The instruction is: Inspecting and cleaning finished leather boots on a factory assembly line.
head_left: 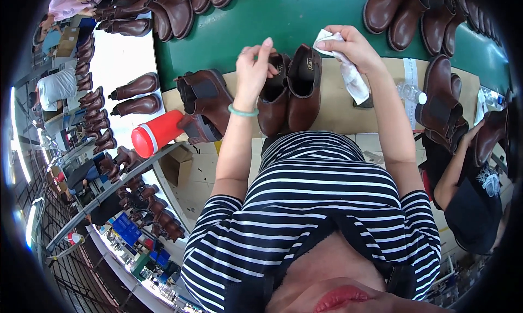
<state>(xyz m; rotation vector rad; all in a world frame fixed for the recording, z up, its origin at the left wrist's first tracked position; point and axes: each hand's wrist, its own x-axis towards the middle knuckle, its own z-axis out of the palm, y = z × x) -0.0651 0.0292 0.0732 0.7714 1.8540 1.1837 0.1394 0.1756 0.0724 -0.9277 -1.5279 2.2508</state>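
A pair of brown ankle boots stands upright in front of me, a left boot [271, 112] and a right boot [304, 107], their openings facing up. My left hand [253, 73] hovers at the top of the left boot, thumb raised and fingers apart, with nothing visible in it. Part of that boot's opening is hidden behind the hand. To the right of the pair, my right hand [351, 49] pinches a crumpled white cloth [353, 83] with dark smudges, which hangs down from the fingers. A small dark object [365, 102] lies beneath the cloth's lower end.
The boots stand on brown cardboard [335, 114] over a green tabletop [261, 21]. Other brown boots [210, 92] lie at left, beside a red jug [159, 132]. A clear bottle [407, 92] is at right, near more boots [437, 95] and a co-worker's arm [456, 163].
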